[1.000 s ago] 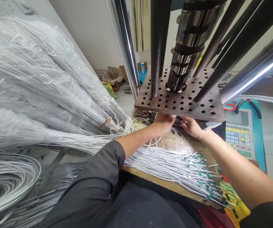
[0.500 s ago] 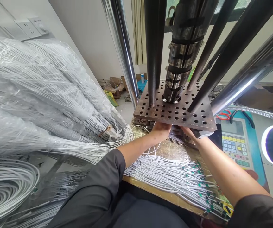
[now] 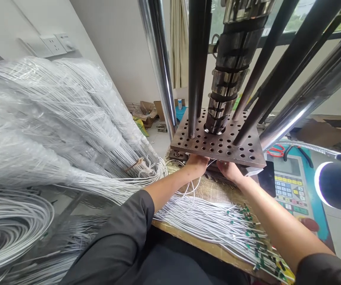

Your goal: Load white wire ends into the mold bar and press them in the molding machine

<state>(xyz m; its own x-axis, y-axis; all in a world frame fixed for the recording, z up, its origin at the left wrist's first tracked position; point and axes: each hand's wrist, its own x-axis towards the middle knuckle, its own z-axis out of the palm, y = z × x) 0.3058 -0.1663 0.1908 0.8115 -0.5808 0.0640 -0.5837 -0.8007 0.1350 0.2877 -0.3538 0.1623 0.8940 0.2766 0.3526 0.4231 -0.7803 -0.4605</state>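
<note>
My left hand (image 3: 198, 164) reaches under the front edge of a perforated steel press plate (image 3: 201, 145). Its fingers look curled, but the plate hides their tips and what they grip. Close to its right, my right hand (image 3: 229, 170) is bent at the plate's front edge, fingers closed at the end of a thin white cable (image 3: 211, 162). That cable passes between both hands and loops down to the left. Below my forearms lies a fan of white cables (image 3: 200, 219) with green and dark connector ends (image 3: 249, 225), on a tan worktable (image 3: 215, 193).
Plastic-wrapped white cable bundles (image 3: 48, 114) fill the left, above a coiled bundle (image 3: 13, 225). Chrome columns (image 3: 160, 67) and dark rods (image 3: 198, 59) rise around the plate. A teal control panel (image 3: 315, 180), red-handled tool (image 3: 275, 150) and lamp (image 3: 339, 186) stand right.
My right hand has come out further from under the plate, showing more of its back and fingers. A white cable now shows between the hands. The view has tilted slightly upward.
</note>
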